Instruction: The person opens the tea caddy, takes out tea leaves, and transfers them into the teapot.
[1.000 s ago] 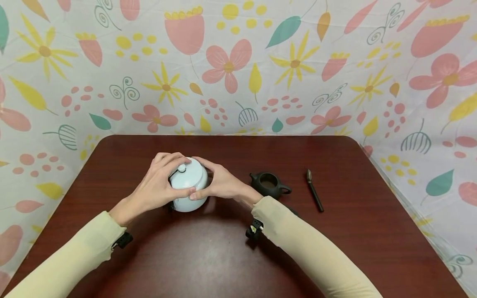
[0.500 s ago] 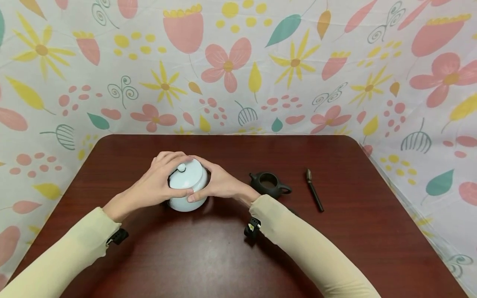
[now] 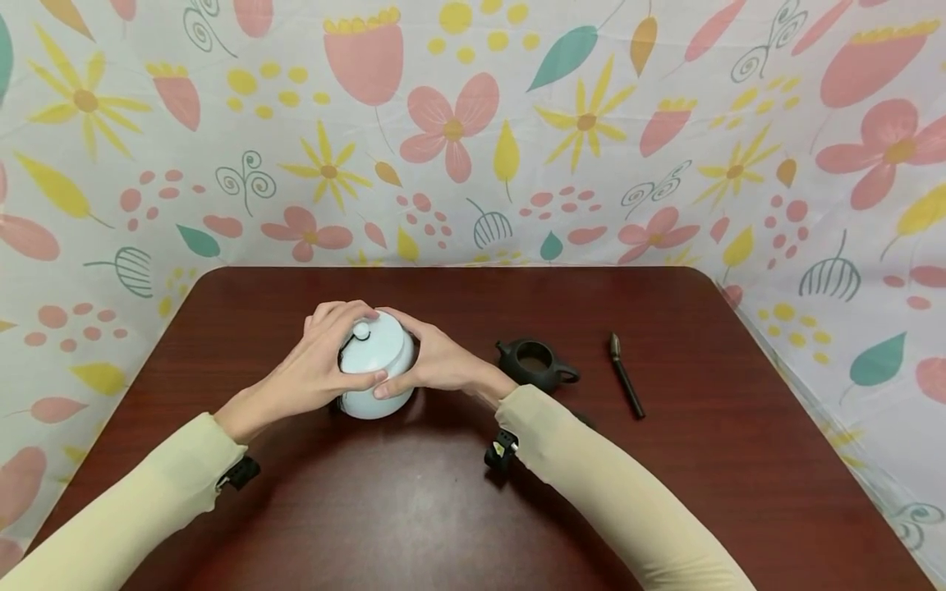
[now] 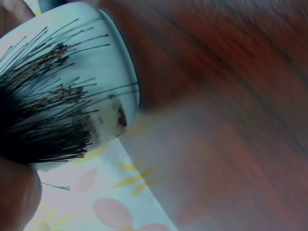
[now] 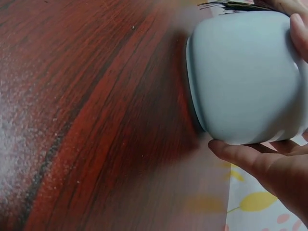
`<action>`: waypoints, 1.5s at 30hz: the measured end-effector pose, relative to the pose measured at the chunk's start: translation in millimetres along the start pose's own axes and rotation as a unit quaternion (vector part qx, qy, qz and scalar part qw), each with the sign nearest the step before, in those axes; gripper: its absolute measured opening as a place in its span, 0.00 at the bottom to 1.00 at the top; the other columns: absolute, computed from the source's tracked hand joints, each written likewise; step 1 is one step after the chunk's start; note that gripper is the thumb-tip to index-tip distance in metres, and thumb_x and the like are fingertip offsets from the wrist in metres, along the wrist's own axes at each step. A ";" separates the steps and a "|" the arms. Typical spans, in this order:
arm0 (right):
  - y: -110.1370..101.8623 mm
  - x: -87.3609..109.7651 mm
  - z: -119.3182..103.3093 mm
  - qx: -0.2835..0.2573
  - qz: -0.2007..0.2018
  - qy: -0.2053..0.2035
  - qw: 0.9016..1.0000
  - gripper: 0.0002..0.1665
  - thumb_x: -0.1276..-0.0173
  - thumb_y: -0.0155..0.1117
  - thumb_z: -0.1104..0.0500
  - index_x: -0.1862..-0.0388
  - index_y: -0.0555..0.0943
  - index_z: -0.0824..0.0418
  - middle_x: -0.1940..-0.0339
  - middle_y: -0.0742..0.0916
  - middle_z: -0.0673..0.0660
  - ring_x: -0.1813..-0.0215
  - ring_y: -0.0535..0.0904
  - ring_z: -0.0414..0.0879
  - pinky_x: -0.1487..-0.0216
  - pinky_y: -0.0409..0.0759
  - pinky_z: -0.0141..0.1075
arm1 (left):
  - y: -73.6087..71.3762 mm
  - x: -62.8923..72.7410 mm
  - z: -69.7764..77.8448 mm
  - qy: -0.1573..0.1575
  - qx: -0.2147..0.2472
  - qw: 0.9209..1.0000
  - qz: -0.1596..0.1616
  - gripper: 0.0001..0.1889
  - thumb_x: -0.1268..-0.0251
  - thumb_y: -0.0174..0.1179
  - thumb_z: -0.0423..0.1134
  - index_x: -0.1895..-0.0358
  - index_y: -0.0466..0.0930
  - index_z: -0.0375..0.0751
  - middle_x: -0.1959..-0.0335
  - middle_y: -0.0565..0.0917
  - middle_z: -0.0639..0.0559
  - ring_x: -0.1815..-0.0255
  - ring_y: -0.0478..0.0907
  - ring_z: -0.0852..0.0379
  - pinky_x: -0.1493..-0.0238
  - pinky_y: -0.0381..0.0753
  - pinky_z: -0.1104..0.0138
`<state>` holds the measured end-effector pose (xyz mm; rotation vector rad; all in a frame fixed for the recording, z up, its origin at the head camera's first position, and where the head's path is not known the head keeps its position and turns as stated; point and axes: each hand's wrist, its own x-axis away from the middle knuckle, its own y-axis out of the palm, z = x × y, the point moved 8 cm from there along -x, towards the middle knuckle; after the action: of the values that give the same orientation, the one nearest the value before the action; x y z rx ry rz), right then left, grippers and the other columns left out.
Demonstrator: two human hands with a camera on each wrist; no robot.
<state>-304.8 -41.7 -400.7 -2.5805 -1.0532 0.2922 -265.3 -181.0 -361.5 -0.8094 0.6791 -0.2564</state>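
One upright jar (image 3: 380, 353) sits between left hand (image 3: 318, 361) and right hand (image 3: 439, 359), touching both, each grip curled round its side.

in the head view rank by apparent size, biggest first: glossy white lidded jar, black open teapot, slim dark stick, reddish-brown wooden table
1. Reddish-brown wooden table
2. Glossy white lidded jar, partly covered
3. Black open teapot
4. Slim dark stick
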 end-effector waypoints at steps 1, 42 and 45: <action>0.0 0.6 0.4 0.000 -0.001 0.001 1.000 0.62 0.50 0.91 0.50 0.20 0.66 0.36 0.34 0.79 0.43 0.36 0.76 0.41 0.36 0.76 0.44 | 0.1 0.5 -1.2 -0.006 0.006 1.000 0.003 0.36 0.44 0.79 0.48 0.34 0.73 0.43 0.38 0.77 0.53 0.34 0.64 0.45 0.44 0.59 0.47; 2.6 4.7 2.9 0.021 0.032 0.028 0.999 0.65 0.52 0.91 0.47 0.19 0.63 0.29 0.36 0.80 0.42 0.37 0.77 0.41 0.35 0.73 0.46 | -15.6 -3.9 -15.2 -0.090 0.222 0.971 0.013 0.11 0.29 0.70 0.30 0.46 0.91 0.39 0.40 0.87 0.49 0.32 0.78 0.53 0.40 0.77 0.70; 2.2 4.7 2.5 0.019 0.032 0.024 0.999 0.65 0.52 0.91 0.47 0.19 0.63 0.30 0.36 0.80 0.43 0.37 0.76 0.41 0.35 0.73 0.46 | -17.8 -4.5 -10.9 -0.074 0.179 0.980 0.033 0.12 0.30 0.71 0.31 0.46 0.92 0.41 0.45 0.89 0.52 0.37 0.82 0.56 0.43 0.77 0.72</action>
<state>-300.8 -39.3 -404.1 -2.5781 -0.9405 0.2624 -275.1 -197.3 -351.7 -0.4554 0.4987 -0.2464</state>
